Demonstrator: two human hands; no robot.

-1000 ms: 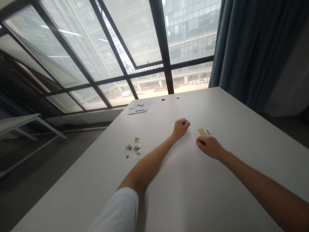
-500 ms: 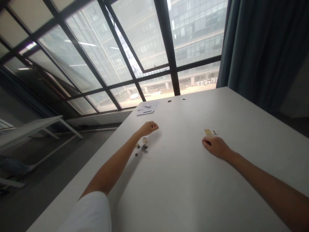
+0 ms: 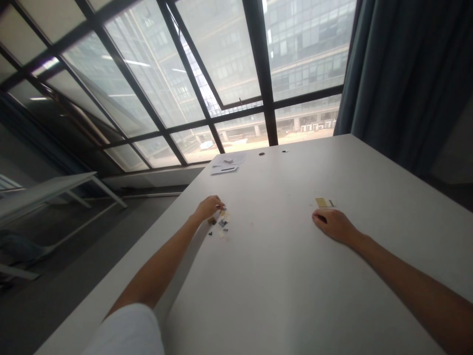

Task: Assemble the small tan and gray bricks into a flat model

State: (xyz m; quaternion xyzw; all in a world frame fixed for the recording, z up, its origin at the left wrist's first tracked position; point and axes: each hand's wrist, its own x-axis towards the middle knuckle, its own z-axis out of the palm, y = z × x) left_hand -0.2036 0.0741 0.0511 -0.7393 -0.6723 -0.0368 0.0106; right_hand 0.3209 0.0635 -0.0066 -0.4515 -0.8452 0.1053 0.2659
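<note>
My left hand (image 3: 210, 207) is over the far-left edge of a loose heap of small pieces (image 3: 223, 224), dark, tan and pale. Its thumb and fingers are pinched together at the heap; whatever is between them is too small to name. On the right, my right hand (image 3: 331, 223) rests on the white table with its fingers curled closed, and its palm side is hidden. Just beyond its knuckles lies a small flat yellow piece (image 3: 321, 202) with a whitish, dark-striped part beside it.
The white table (image 3: 266, 276) spans the view. Papers (image 3: 226, 163) with a small object on top lie at its far left corner. Two small dark round spots (image 3: 261, 154) are near the far edge. Windows stand behind, a blue curtain (image 3: 402, 88) at right, another table (image 3: 48, 190) at left.
My left hand has moved left and back toward me, from above the table beyond the heap to the heap itself. My right hand has stayed in about the same place.
</note>
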